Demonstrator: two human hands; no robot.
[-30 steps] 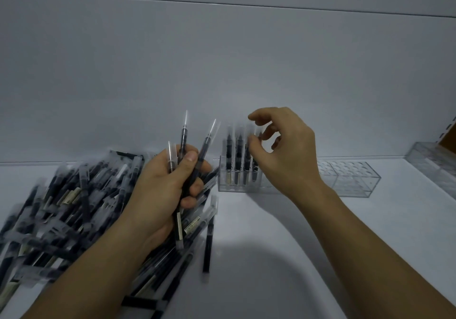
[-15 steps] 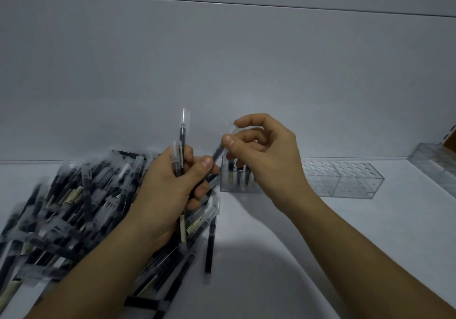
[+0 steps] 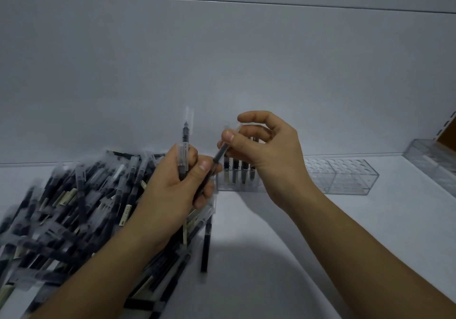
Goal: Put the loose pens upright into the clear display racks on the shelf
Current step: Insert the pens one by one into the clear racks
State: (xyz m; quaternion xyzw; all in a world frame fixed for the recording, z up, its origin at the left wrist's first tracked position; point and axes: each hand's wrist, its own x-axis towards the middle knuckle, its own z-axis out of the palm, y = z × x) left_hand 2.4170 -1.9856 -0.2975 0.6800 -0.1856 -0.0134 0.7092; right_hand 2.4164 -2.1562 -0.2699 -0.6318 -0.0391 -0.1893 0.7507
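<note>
The right hand (image 3: 274, 156) pinches one pen (image 3: 220, 154) whose lower end sits in the left hand (image 3: 170, 188), which grips a few more. Drawn out crookedly, it could drag those loose or, seemingly, knock the pens standing in the rack (image 3: 234, 186) just behind. The shelf (image 3: 283, 244) is white and the wall (image 3: 222, 59) pale; the pile (image 3: 61, 207) lies at left.

The flat white shelf (image 3: 283, 257) carries a heap of black pens with clear caps (image 3: 61, 207) on its left, a single black pen (image 3: 205, 247) lying beside it. At the back stands a clear plastic rack (image 3: 345, 180), upright pens (image 3: 235, 170) in its left end; a second clear rack (image 3: 434, 156) sits far right.
</note>
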